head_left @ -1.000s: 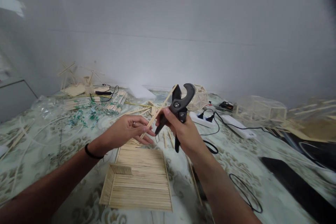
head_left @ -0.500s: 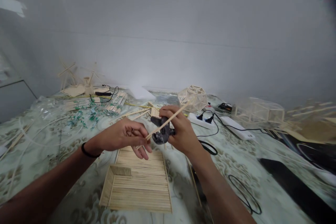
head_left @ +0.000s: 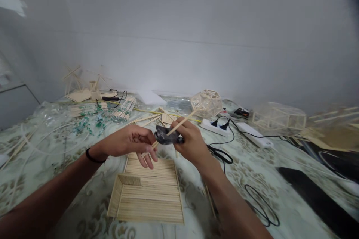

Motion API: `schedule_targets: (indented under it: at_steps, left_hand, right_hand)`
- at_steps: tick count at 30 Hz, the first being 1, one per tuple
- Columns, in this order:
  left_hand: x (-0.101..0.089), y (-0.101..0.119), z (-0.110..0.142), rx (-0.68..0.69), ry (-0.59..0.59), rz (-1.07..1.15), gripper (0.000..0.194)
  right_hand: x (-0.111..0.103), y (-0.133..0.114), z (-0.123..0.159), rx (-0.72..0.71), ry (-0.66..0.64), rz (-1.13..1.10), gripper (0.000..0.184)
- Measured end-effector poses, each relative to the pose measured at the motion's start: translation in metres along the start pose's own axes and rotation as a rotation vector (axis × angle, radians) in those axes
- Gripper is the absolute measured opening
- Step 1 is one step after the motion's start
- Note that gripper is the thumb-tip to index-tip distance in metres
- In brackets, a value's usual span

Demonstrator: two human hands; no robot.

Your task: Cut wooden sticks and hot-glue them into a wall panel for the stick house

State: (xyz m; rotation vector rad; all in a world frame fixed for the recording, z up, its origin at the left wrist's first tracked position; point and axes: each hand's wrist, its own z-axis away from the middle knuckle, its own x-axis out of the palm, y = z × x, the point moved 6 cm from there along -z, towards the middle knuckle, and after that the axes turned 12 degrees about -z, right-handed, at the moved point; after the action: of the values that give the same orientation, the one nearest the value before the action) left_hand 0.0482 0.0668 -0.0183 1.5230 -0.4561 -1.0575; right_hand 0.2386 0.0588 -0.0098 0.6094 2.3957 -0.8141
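Observation:
My left hand [head_left: 134, 143] pinches the lower end of a thin wooden stick [head_left: 185, 119], which slants up to the right. My right hand [head_left: 192, 140] is wrapped round a dark hand cutter [head_left: 166, 135], whose curved jaw lies around the stick a little above my left fingertips. The cutter's handles are mostly hidden in my palm. Below both hands, a panel of wooden sticks laid side by side [head_left: 151, 198] rests on the patterned tablecloth, with low stick walls [head_left: 114, 196] standing at its left corner.
Bundles of sticks [head_left: 125, 108] and green-and-clear wrappers [head_left: 89, 123] lie at the left. Wooden frame models [head_left: 206, 102] stand along the wall. A white power strip [head_left: 215, 127] with plugs and black cables [head_left: 220, 153] is on the right, beyond a long black object [head_left: 316, 198].
The cutter has swung down from upright, and its jaw has come round the stick. My left hand has stayed on the stick's lower end, shifting slightly left.

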Motion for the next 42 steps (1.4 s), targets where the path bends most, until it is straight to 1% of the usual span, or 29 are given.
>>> schedule_targets:
  at_steps: [2,4,7,8,10,12,14,17,18,20,22,24,25,27,30,32,33,35,37,40,42]
  left_hand:
    - [-0.010,-0.009,-0.002,-0.014,0.003,-0.063,0.045]
    - [-0.022,-0.023,-0.007,-0.040,0.009,-0.160,0.043]
    - [-0.042,-0.050,-0.014,-0.088,0.106,-0.336,0.029]
    - [-0.045,-0.059,-0.017,-0.102,0.130,-0.385,0.026]
    - [-0.050,-0.071,-0.021,-0.111,0.174,-0.446,0.030]
    - [-0.050,-0.075,-0.023,-0.093,0.201,-0.458,0.032]
    - [-0.049,-0.068,-0.022,-0.045,0.216,-0.426,0.031]
    - [-0.043,-0.045,-0.016,0.066,0.218,-0.298,0.035]
    - [-0.040,-0.036,-0.013,0.108,0.207,-0.234,0.041]
    - [-0.031,-0.021,-0.008,0.193,0.167,-0.103,0.062]
    - [-0.021,-0.012,-0.005,0.247,0.106,0.009,0.073]
    - [-0.012,-0.007,-0.003,0.272,0.053,0.092,0.074]
    - [-0.009,-0.005,-0.003,0.277,0.034,0.123,0.070]
    - [-0.004,-0.002,-0.003,0.281,0.011,0.167,0.063]
    - [-0.002,0.000,-0.003,0.270,-0.006,0.206,0.060]
    - [-0.006,-0.002,-0.003,0.264,0.022,0.223,0.064]
    - [-0.010,-0.003,-0.004,0.262,0.048,0.227,0.064]
    - [-0.018,-0.007,-0.005,0.255,0.100,0.222,0.062]
    - [-0.021,-0.008,-0.006,0.238,0.118,0.199,0.055]
    - [-0.014,-0.008,-0.009,0.189,0.068,0.143,0.047]
    - [-0.006,-0.006,-0.009,0.153,0.023,0.106,0.045]
  right_hand:
    - [0.002,0.007,0.001,0.071,-0.009,0.033,0.016]
    - [0.005,0.015,0.002,0.146,-0.018,0.063,0.010]
    - [0.009,0.022,0.003,0.245,-0.033,0.091,0.013]
    - [0.010,0.023,0.004,0.270,-0.039,0.097,0.013]
    - [0.012,0.024,0.004,0.306,-0.053,0.106,0.011]
    - [0.013,0.022,0.005,0.327,-0.067,0.113,0.010]
    - [0.015,0.019,0.005,0.333,-0.082,0.115,0.008]
    - [0.019,0.014,0.004,0.318,-0.119,0.096,0.005]
    - [0.021,0.011,0.005,0.308,-0.134,0.084,0.004]
    - [0.025,0.007,0.005,0.283,-0.161,0.053,0.005]
    - [0.029,0.001,0.005,0.252,-0.180,0.016,0.018]
    - [0.031,-0.003,0.005,0.223,-0.186,-0.025,0.030]
    - [0.032,-0.004,0.005,0.212,-0.184,-0.047,0.031]
    - [0.033,-0.006,0.006,0.203,-0.170,-0.092,0.025]
    - [0.031,-0.005,0.006,0.210,-0.122,-0.175,0.015]
    - [0.027,-0.005,0.005,0.226,-0.072,-0.243,0.005]
    - [0.024,-0.005,0.005,0.240,-0.040,-0.279,0.004]
    - [0.017,-0.005,0.003,0.287,0.041,-0.356,0.019]
    - [0.011,-0.003,0.002,0.361,0.133,-0.444,0.029]
    - [0.010,0.000,0.000,0.468,0.219,-0.587,0.044]
    - [0.011,0.003,-0.001,0.506,0.241,-0.665,0.047]
